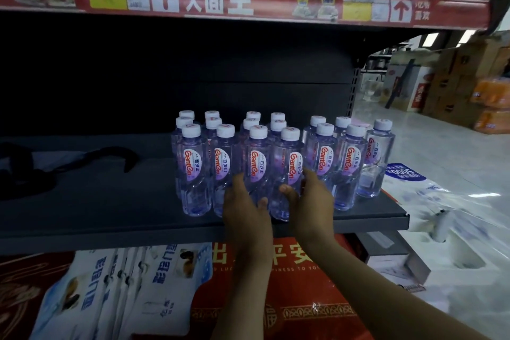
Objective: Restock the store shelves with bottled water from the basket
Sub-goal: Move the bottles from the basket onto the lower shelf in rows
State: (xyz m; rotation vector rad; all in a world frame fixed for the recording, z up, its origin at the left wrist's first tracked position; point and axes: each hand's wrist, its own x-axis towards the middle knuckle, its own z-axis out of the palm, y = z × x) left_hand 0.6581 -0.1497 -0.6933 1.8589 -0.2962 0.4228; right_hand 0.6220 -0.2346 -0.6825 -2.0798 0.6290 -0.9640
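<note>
Several clear water bottles [193, 168] with white caps and red-and-purple labels stand in rows on the dark grey shelf [110, 201]. My left hand [244, 201] wraps the lower part of one front-row bottle [258, 163]. My right hand [309, 199] wraps the base of the front-row bottle [289, 165] beside it. Both bottles stand upright on the shelf near its front edge. The basket is not in view.
A black strap or bag [41, 165] lies on the shelf's left part. Above runs a red price strip [220, 3] under larger bottles. Below the shelf sit white packets [124, 284] and a red mat. Cardboard boxes [447, 83] stand on the floor at right.
</note>
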